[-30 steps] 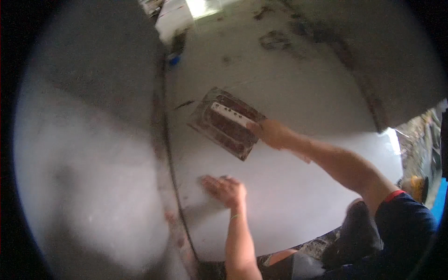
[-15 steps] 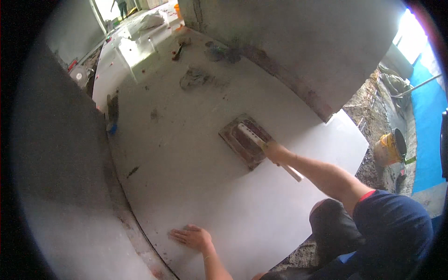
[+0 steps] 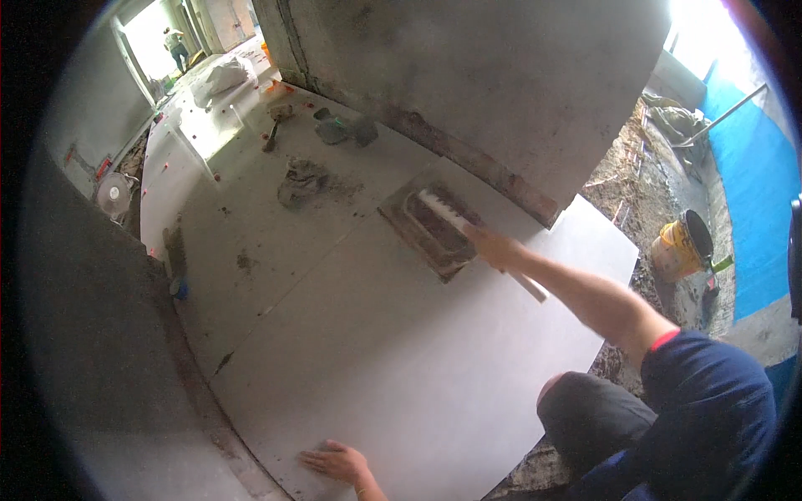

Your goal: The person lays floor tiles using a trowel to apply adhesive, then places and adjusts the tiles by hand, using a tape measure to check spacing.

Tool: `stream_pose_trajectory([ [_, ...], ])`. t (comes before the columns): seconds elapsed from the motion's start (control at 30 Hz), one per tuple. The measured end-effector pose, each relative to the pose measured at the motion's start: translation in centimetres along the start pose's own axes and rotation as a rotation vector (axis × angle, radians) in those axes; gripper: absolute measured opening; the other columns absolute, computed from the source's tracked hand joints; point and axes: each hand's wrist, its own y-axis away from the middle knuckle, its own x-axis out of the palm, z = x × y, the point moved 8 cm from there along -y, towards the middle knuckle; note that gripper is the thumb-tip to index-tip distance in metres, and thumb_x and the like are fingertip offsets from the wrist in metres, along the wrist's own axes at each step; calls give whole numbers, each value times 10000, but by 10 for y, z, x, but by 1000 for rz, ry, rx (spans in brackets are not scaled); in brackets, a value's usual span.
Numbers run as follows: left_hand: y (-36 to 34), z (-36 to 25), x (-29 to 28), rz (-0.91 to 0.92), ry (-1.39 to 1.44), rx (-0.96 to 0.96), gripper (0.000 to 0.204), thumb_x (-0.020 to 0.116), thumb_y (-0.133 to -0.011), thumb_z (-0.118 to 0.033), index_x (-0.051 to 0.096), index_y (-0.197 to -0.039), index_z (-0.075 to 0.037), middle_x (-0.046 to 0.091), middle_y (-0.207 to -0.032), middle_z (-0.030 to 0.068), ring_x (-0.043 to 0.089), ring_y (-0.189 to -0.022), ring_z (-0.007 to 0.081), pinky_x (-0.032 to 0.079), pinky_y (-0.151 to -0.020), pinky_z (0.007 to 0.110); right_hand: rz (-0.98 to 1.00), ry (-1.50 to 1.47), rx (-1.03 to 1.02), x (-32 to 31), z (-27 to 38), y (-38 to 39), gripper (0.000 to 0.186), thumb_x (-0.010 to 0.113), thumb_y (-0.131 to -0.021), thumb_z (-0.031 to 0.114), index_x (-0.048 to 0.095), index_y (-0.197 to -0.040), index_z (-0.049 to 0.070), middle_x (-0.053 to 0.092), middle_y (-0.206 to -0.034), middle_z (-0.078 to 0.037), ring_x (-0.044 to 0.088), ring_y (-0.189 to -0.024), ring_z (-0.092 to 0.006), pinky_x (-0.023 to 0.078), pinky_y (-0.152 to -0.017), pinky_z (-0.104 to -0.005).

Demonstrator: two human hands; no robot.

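My right hand (image 3: 491, 248) is closed round the long pale handle of a float-like tool (image 3: 413, 224). This tool has a flat, brown, dirt-smeared rectangular base, which rests on large pale floor tiles (image 3: 376, 359) close to the foot of a grey wall. My left hand (image 3: 336, 461) lies flat on the near tile, fingers stretched out and holding nothing. Between the hands a thin joint line runs across the tiles. Beyond the tool a crumpled grey cloth (image 3: 302, 179) lies on the floor among dirt marks.
A grey wall (image 3: 468, 92) rises at the far right; another (image 3: 92, 334) borders the left. A yellow bucket (image 3: 678, 250) stands on rough ground at right, by blue sheeting (image 3: 752, 184). Farther off are a hammer-like tool (image 3: 271, 135), a white bag (image 3: 221, 79) and a person (image 3: 175, 48).
The whole view has shifted, showing more of the far floor. The tool has moved farther away toward the wall with my right hand on it. My left hand stays flat on the tile.
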Motion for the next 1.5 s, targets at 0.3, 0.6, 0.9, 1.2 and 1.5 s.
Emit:
stream_pose_trajectory([
  [0.3, 6, -21, 3, -23, -43, -5, 708, 289, -1020, -384, 147, -1470, 144, 126, -1574, 275, 76, -1482, 378, 93, -1203, 430, -9, -98, 173, -34, -51, -42, 571, 386, -997, 521, 603, -836, 18, 528, -559, -125, 572, -495, -246, 444, -410, -433],
  [0.6, 5, -17, 13, 20, 191, -76, 722, 344, -1001, -347, 108, -1472, 147, 114, -1574, 278, 85, -1479, 385, 81, -1204, 437, -98, 150, 13, -10, -41, 15, 480, 430, -988, 482, 631, -977, 46, 606, -702, -116, 611, -618, -245, 482, -520, -415],
  [0.9, 9, -29, 1, -31, 232, 9, 768, 381, -967, -375, 130, -1470, 148, 98, -1567, 302, 85, -1478, 394, 45, -1205, 449, -49, 101, -558, 61, 99, 84, 573, 412, -975, 598, 657, -1098, 95, 613, -721, -116, 599, -639, -183, 485, -558, -383],
  [1.2, 14, -20, -9, 3, 265, -70, 782, 378, -954, -376, 107, -1477, 138, 72, -1576, 288, 67, -1483, 371, 23, -1211, 441, 410, 299, -331, 201, 173, 97, 638, 301, -1010, 571, 634, -999, 27, 585, -667, -113, 556, -521, -230, 443, -460, -386],
  [1.5, 11, -21, -7, 60, 336, -59, 788, 380, -943, -382, 118, -1480, 132, 83, -1579, 278, 68, -1485, 362, 29, -1211, 432, 478, 304, -577, 268, 252, 214, 691, 316, -997, 589, 606, -837, -17, 566, -636, -135, 551, -501, -257, 448, -510, -449],
])
